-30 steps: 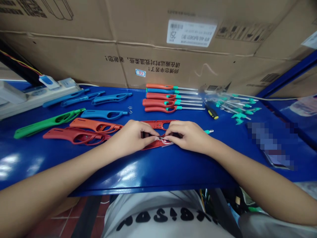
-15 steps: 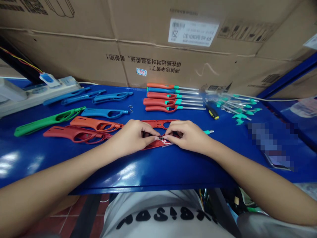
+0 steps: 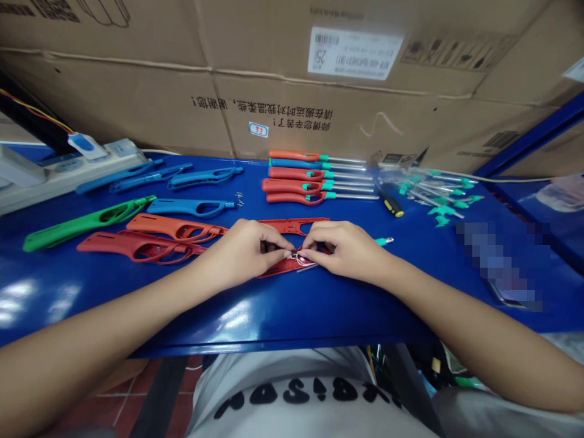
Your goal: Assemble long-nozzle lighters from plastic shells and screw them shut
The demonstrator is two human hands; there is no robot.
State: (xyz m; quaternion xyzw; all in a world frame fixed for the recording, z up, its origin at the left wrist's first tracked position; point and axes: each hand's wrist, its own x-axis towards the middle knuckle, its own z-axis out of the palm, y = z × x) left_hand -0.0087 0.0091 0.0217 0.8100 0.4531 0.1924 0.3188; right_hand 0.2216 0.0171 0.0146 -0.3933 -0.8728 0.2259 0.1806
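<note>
My left hand (image 3: 249, 249) and my right hand (image 3: 342, 246) meet over a red lighter shell half (image 3: 276, 269) near the table's front edge. Thumb and fingers of each are closed in a pinch, the tips almost touching, at a small dark part with a white wire (image 3: 304, 261). The wire loops over the shell; the part is mostly hidden by my fingertips. Just behind lies another red shell half (image 3: 292, 225), partly covered by my hands. A teal-ended metal tube (image 3: 384, 241) shows past my right hand.
Lighters with metal tubes (image 3: 294, 185) lie stacked at the back. Blue shells (image 3: 194, 207), a green one (image 3: 86, 224) and an orange one (image 3: 176, 227) lie left, near small pins (image 3: 239, 199). A screwdriver (image 3: 391, 204), loose tubes (image 3: 440, 194) and a power strip (image 3: 75, 167) flank them.
Both hands stay pinched at the same spot, with only slight finger movement. The whole view has shifted a little; nothing has been put down or picked up.
</note>
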